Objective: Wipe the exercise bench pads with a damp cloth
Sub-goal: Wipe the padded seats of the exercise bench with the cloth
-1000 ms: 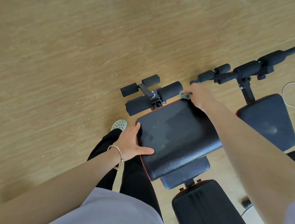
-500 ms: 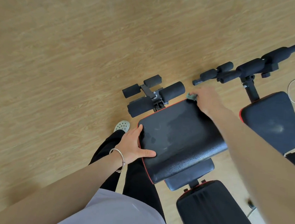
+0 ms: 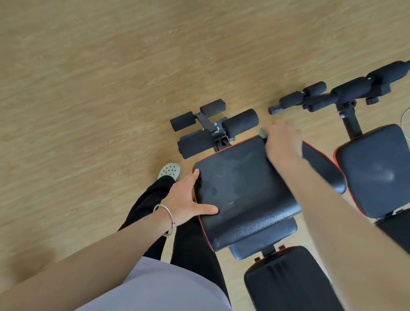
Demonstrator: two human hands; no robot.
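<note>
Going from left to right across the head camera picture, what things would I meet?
Left hand → cloth → right hand → other bench's seat pad.

We look down on a light wood-grain plank floor [image 3: 81,96], its seams running diagonally up toward the right. Soft, even light falls across it, with a faint shadow [image 3: 22,267] at lower left. A thin white cable [image 3: 408,112] loops at the right edge.
</note>
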